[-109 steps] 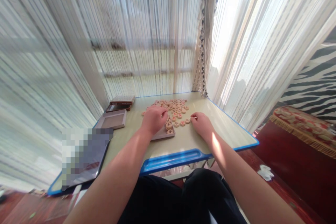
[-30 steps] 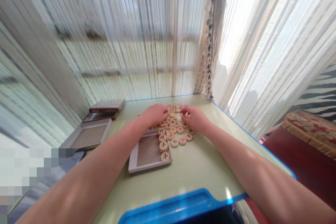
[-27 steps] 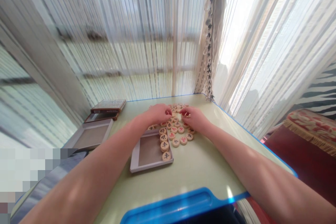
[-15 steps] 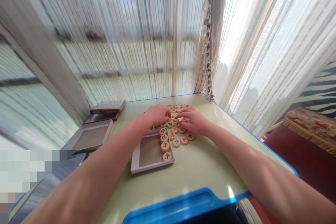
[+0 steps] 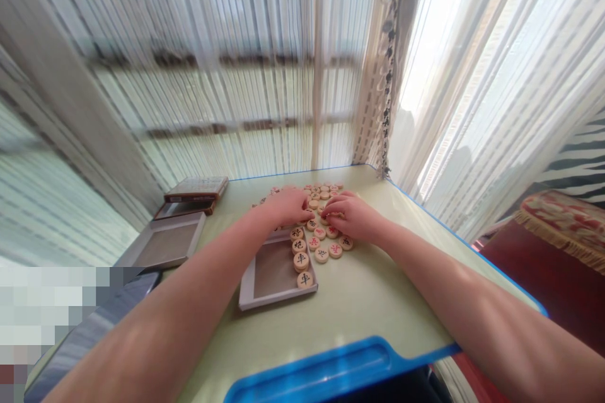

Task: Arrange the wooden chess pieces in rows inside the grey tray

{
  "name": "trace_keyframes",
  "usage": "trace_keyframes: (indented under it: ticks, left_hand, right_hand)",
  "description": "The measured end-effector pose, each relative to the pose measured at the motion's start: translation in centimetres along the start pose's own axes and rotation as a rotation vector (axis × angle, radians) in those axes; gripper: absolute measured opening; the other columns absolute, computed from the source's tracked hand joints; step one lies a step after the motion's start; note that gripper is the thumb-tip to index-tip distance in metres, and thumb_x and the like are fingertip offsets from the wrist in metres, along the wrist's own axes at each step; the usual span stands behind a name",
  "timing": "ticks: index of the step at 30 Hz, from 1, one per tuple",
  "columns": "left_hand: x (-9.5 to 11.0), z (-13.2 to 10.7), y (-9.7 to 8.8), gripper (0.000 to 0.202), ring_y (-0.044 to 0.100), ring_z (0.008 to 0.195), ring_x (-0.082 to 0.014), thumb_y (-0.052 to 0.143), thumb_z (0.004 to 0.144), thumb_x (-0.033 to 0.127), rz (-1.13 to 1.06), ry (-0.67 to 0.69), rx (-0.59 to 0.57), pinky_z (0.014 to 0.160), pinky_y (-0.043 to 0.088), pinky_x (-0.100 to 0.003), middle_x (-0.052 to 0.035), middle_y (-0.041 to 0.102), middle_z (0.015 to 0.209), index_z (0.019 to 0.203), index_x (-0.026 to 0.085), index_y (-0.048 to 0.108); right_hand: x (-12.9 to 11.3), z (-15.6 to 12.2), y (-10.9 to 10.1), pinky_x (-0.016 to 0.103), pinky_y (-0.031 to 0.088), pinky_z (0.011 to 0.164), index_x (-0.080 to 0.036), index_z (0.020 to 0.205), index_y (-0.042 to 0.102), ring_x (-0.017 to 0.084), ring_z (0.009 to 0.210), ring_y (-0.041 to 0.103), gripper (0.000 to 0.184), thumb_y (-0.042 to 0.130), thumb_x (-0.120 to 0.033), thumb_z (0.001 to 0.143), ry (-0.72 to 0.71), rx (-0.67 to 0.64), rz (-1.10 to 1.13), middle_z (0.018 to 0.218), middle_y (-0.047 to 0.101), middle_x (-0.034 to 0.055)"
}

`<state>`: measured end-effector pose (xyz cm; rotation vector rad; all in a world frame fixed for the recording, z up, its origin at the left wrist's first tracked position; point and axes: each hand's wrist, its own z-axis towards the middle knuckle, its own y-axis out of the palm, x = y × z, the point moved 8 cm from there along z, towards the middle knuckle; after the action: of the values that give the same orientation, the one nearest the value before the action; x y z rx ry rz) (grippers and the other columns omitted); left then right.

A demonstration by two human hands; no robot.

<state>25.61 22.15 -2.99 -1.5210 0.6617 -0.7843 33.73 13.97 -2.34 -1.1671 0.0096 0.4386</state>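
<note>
Hands sort discs (image 5: pixel 326 245) into tray (image 5: pixel 265 277): left hand (image 5: pixel 289 206) and right hand (image 5: pixel 352 215) rest curled on pile, grip contents hidden; next pick needs a single disc.

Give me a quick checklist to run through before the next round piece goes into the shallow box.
1. Box has free floor left of its filled column: ok.
2. Pieces in box lie flat in one column along the right wall: ok.
3. Left hand rests on the loose pile: ok.
4. Left hand holds a piece: cannot tell.
5. Right hand holds a piece: cannot tell, fingers curl over the pile.
6. Table near box is bare: ok.
</note>
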Motion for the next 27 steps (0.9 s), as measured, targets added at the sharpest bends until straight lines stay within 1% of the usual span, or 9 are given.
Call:
trace_keyframes:
  ticks: [2,4,6,8,11,14,20,25,27]
  left_hand:
    - [-0.3,0.1,-0.1,0.022,0.056,0.065,-0.0149,0.057,0.068,0.039,-0.029,-0.014,0.023,0.055,0.038,-0.024,-0.002,0.065,0.077,0.076,0.019,0.061]
    - [-0.5,0.1,-0.4,0.018,0.057,0.069,-0.0149,0.057,0.066,0.03,-0.056,-0.019,0.064,0.057,0.039,-0.023,-0.0014,0.065,0.082,0.081,0.02,0.06]
    - [-0.7,0.1,-0.7,0.017,0.058,0.072,-0.0154,0.057,0.065,0.025,-0.077,-0.013,0.099,0.059,0.04,-0.023,-0.0008,0.066,0.085,0.082,0.021,0.06]
    - [-0.8,0.1,-0.9,0.017,0.059,0.073,-0.0159,0.058,0.065,0.026,-0.106,-0.016,0.113,0.061,0.042,-0.023,-0.0008,0.066,0.084,0.081,0.021,0.062]
    - [-1.1,0.0,-1.1,0.023,0.06,0.076,-0.0164,0.059,0.067,0.03,-0.169,-0.058,0.131,0.065,0.044,-0.024,-0.0017,0.068,0.085,0.087,0.021,0.065]
    - [-1.3,-0.2,-1.3,0.025,0.06,0.077,-0.0166,0.055,0.07,0.028,-0.194,-0.106,0.129,0.066,0.045,-0.023,-0.0023,0.069,0.088,0.091,0.02,0.067]
    - [-0.9,-0.3,-1.2,0.023,0.06,0.071,-0.0156,0.054,0.071,0.025,-0.257,-0.076,0.077,0.058,0.045,-0.022,-0.0013,0.07,0.082,0.085,0.02,0.071]
    - [-0.6,-0.4,-1.4,0.024,0.061,0.071,-0.0147,0.058,0.07,0.031,-0.399,-0.1,0.063,0.054,0.045,-0.021,-0.0015,0.069,0.087,0.088,0.019,0.068]
    - [-0.6,-0.5,-1.5,0.023,0.061,0.072,-0.0145,0.06,0.069,0.031,-0.408,-0.109,0.064,0.055,0.045,-0.021,-0.0018,0.069,0.088,0.087,0.018,0.068]
  right_hand:
    - [0.2,-0.1,-0.2,0.035,0.039,0.09,-0.02,0.104,0.064,0.021,0.096,0.05,0.031,0.052,-0.02,0.076,0.038,0.018,-0.017,0.099,0.064,0.005]
    - [0.3,-0.2,-0.5,0.036,0.039,0.09,-0.019,0.118,0.055,0.022,0.099,0.049,0.042,0.052,-0.02,0.076,0.075,0.041,-0.025,0.105,0.062,0.0065]
    - [0.4,-0.3,-0.6,0.035,0.04,0.089,-0.019,0.121,0.051,0.022,0.099,0.048,0.045,0.051,-0.021,0.076,0.099,0.042,-0.033,0.106,0.061,0.007]
    - [0.5,-0.3,-0.5,0.035,0.04,0.087,-0.019,0.116,0.055,0.022,0.097,0.049,0.04,0.051,-0.021,0.077,0.118,0.026,-0.048,0.103,0.062,0.0068]
    - [0.8,-0.2,-0.1,0.035,0.04,0.086,-0.021,0.097,0.066,0.022,0.094,0.05,0.025,0.051,-0.022,0.078,0.116,-0.017,-0.069,0.095,0.064,0.0056]
    - [0.9,-0.2,0.1,0.035,0.04,0.087,-0.023,0.086,0.07,0.022,0.093,0.05,0.021,0.05,-0.024,0.079,0.1,-0.031,-0.072,0.093,0.065,0.0047]
    - [0.8,-0.1,-0.2,0.035,0.04,0.085,-0.023,0.085,0.071,0.022,0.093,0.049,0.021,0.051,-0.025,0.079,0.098,-0.01,-0.08,0.092,0.065,0.0045]
    - [0.7,-0.2,-0.6,0.035,0.039,0.085,-0.022,0.086,0.07,0.022,0.091,0.05,0.021,0.051,-0.024,0.078,0.116,0.004,-0.1,0.091,0.065,0.0049]
    - [0.7,-0.2,-0.6,0.035,0.039,0.085,-0.022,0.086,0.069,0.022,0.091,0.05,0.02,0.052,-0.026,0.078,0.122,-0.005,-0.107,0.091,0.065,0.005]
